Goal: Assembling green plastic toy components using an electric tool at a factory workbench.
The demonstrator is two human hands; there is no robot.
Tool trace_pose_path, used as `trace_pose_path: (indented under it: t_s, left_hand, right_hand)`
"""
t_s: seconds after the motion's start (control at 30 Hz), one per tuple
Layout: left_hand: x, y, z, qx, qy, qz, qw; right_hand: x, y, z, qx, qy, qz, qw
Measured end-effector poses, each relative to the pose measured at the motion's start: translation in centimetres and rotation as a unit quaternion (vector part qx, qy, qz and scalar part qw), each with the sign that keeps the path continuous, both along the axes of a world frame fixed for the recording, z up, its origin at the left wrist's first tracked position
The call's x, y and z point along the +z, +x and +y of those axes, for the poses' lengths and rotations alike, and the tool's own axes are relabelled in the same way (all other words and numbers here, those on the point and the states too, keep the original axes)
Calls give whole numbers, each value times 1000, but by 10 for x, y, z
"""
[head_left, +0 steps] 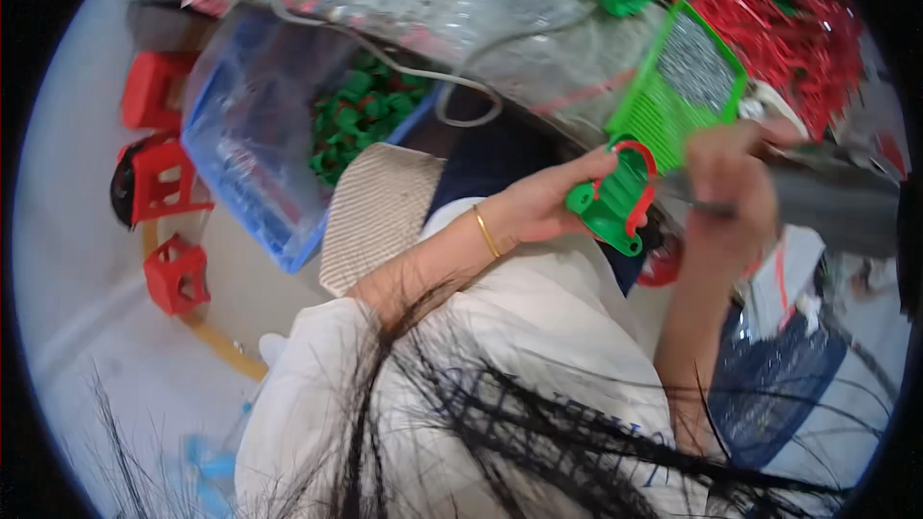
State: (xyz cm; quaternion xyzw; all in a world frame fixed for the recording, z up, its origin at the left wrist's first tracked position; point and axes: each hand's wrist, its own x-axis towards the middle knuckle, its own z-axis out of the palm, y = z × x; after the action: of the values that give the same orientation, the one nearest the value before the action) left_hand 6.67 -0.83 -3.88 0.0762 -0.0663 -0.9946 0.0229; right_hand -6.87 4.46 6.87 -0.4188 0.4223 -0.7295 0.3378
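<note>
My left hand (558, 194) is closed around a green plastic part (615, 197) with a red edge; it is a hollow, curved shell with small round ears. My right hand (731, 187), smeared by motion, is wrapped round a long dark grey tool (832, 202) that looks like an electric screwdriver. Its thin tip points left at the shell; whether they touch is hard to tell. Just beyond both hands, a bright green ridged tray (654, 120) holds a heap of small silvery screws (694, 62).
At the left stands a blue crate (240, 197) lined with clear plastic, with many green parts (361, 115) inside. Red stools (176, 274) line the floor beyond. A pale cable (404, 67) loops over the bench edge. Red pieces (769, 38) are piled at the far right.
</note>
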Motion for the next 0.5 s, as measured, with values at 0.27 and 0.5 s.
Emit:
trace_pose_path:
  t_s: [0.27,0.5]
  left_hand:
    - [-41,126,-55,177,-11,-99,979]
    - [-116,244,-111,260,-430,-605,618]
  right_hand:
    - [43,-50,-16,-89,34,13,995]
    - [49,-58,-6,-134,27,105,985]
